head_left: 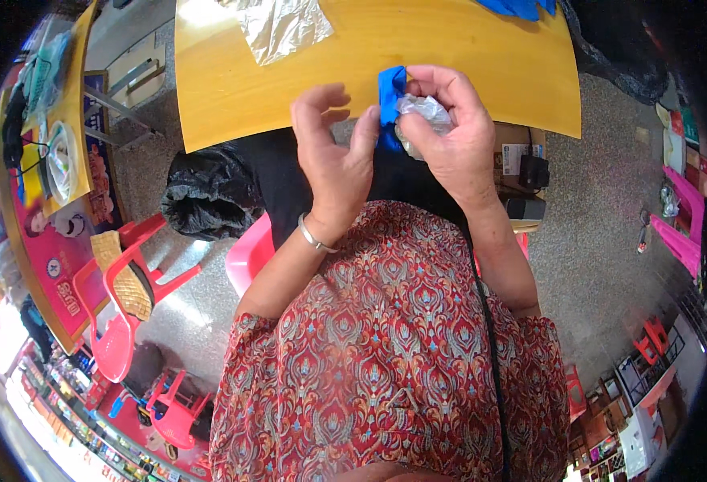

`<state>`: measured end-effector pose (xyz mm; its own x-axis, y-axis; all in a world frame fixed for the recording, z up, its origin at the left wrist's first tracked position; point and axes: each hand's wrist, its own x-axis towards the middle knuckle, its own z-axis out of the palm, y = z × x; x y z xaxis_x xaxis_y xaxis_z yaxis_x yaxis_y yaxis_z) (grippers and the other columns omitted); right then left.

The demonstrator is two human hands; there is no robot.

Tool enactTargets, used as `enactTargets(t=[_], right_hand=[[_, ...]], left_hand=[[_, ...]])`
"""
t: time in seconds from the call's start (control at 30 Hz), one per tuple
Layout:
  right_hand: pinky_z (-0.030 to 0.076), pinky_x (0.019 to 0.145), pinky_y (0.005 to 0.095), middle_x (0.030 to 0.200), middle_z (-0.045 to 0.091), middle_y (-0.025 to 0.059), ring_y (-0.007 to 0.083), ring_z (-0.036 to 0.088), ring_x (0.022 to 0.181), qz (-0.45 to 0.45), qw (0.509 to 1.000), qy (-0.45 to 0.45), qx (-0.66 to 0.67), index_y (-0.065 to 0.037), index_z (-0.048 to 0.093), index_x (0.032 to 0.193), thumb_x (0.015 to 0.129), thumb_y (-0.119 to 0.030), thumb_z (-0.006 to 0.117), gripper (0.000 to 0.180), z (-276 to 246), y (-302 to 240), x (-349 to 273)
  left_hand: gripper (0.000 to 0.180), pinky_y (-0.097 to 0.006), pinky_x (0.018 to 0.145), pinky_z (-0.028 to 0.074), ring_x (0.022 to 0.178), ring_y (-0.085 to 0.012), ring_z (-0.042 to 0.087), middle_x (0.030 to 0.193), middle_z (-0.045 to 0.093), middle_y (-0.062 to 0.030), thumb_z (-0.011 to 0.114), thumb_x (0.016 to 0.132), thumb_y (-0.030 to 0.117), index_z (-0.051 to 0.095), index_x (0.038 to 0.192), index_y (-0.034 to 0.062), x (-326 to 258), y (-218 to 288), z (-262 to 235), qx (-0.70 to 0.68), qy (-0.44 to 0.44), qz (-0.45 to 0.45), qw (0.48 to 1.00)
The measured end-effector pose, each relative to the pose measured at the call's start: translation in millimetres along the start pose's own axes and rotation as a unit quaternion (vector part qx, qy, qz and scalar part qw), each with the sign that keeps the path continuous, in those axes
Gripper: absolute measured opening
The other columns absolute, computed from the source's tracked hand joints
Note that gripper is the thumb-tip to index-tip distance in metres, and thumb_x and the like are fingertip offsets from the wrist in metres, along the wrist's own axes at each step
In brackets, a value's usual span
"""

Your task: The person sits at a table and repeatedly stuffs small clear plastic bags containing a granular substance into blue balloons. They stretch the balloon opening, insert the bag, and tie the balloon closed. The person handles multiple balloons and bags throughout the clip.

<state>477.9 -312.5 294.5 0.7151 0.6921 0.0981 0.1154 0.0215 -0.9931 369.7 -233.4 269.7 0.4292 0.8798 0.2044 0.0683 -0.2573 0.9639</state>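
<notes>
Over the near edge of the yellow table, my right hand (455,132) is closed on a crumpled wad of clear plastic (426,111). A narrow blue strip (391,92), thin and folded like cloth or film, stands up beside it, against my right fingertips. Its lower end drops below the table edge, partly hidden. My left hand (333,153) is curved with thumb and fingers apart, and nothing shows between them. The left thumb tip comes close to the strip's left side; I cannot tell whether it touches. A silver bangle circles my left wrist.
Clear plastic film (284,30) lies on the yellow table (466,48), with blue material (522,8) at its far right. A black bag (205,193) hangs open below the left edge. A cardboard box (510,143) stands under the right side. Red plastic chairs (116,341) are at left.
</notes>
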Motion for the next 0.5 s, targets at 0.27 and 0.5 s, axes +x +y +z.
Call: enactTargets(t=[0.27, 0.5], right_hand=[[0.051, 0.077, 0.029, 0.091, 0.066, 0.0085, 0.0166, 0.065, 0.086, -0.009, 0.997, 0.0, -0.076, -0.003, 0.059, 0.108, 0.074, -0.002, 0.068, 0.036, -1, 7, 2], [0.051, 0.072, 0.0344, 0.085, 0.063, 0.0097, 0.0255, 0.063, 0.08, -0.12, 0.97, 0.028, -0.209, -0.004, 0.059, 0.104, 0.07, -0.005, 0.072, 0.036, 4, 9, 6]], left_hand=[[0.011, -0.029, 0.067, 0.049, 0.074, -0.0194, 0.062, 0.081, 0.062, -0.0099, 0.068, 0.079, 0.002, 0.061, 0.087, 0.0008, 5, 17, -6, 0.009, -0.099, 0.019, 0.995], [0.008, -0.026, 0.062, 0.047, 0.067, -0.0169, 0.06, 0.078, 0.061, -0.0094, 0.069, 0.079, 0.001, 0.063, 0.085, 0.0007, 14, 16, -5, 0.144, -0.071, 0.132, 0.978]])
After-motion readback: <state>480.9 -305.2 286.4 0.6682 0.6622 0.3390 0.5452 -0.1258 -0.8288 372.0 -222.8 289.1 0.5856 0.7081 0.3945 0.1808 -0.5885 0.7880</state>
